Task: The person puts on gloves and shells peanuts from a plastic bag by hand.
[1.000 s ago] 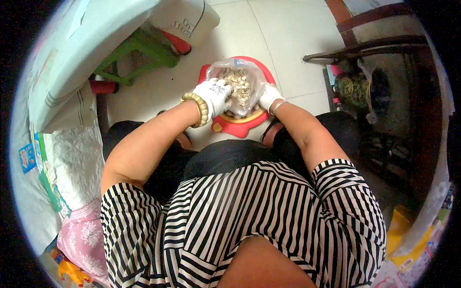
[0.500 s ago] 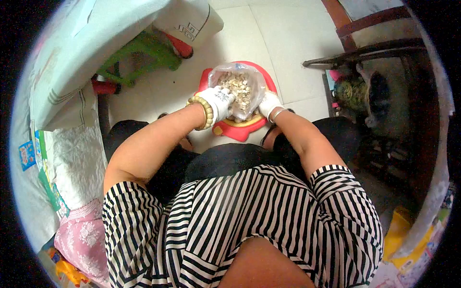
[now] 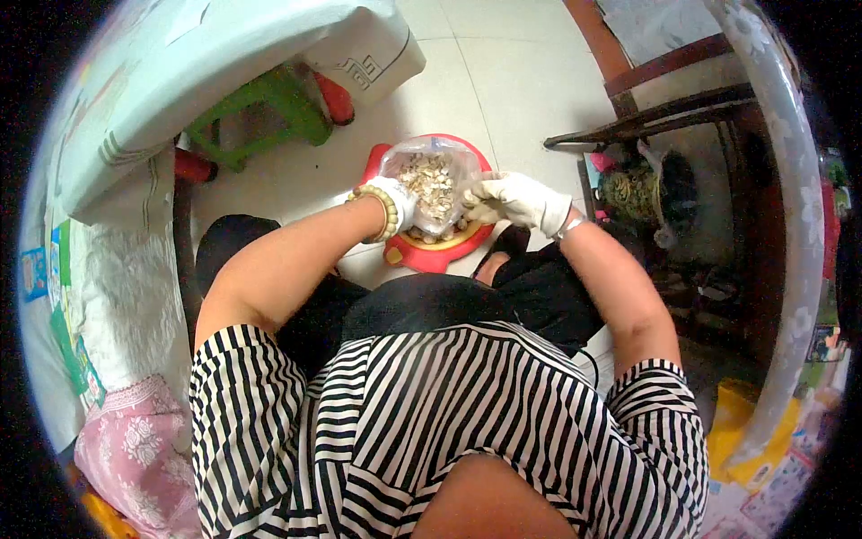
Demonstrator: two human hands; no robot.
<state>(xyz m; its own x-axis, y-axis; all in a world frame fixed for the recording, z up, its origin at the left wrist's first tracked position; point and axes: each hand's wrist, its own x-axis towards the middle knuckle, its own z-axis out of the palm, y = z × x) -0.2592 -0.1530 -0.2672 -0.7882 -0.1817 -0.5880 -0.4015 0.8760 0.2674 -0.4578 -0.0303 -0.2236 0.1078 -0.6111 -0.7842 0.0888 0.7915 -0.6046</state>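
A striped shirt (image 3: 449,422), black and white, fills the near part of the view, with dark trousers (image 3: 422,301) past it. Both forearms reach out over the tiled floor (image 3: 503,99). The left hand (image 3: 393,199) wears a white knit glove and a bracelet (image 3: 382,214) of round tan beads; it is closed on the near left side of a clear plastic bag (image 3: 431,184). The right hand (image 3: 519,199), also gloved in white, has its fingers curled at the bag's right edge, pinching the thin film; half a second ago it sat lower and closer to the bag's near side, and the elbow has since swung outward. The bag is crinkled, open at the top, and holds pale, chip-like pieces. It sits in a round red plastic basin (image 3: 440,242) with a yellow inner rim, on the floor just ahead of the knees. Farther left stands a green plastic stool (image 3: 269,112) under a pale cloth (image 3: 206,72) whose hanging corner bears a dark angular key pattern. To the far right are dark wooden chair legs (image 3: 664,112). No writing is legible.
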